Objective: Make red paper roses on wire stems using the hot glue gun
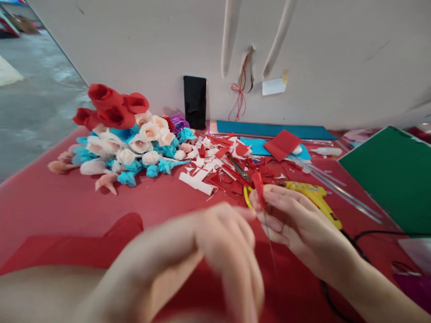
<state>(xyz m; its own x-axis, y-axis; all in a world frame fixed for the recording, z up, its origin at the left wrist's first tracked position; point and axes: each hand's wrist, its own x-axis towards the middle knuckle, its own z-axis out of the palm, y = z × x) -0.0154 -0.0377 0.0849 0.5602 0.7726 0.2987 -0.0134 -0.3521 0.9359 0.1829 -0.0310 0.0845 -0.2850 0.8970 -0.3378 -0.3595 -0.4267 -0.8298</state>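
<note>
A red paper bud [258, 184] is pinched in the right hand [296, 224]; the blurred left hand [225, 246] cannot be judged open or closed. Scraps [215, 166] are crowded just behind; bare table [50, 206] is seen leftward.

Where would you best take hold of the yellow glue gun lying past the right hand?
Probably by the handle of the glue gun, coming from the right. It lies flat, and the handle angles toward the person with the cord leaving its end. The barrel end sits behind the right hand, which pinches a red petal.
</note>
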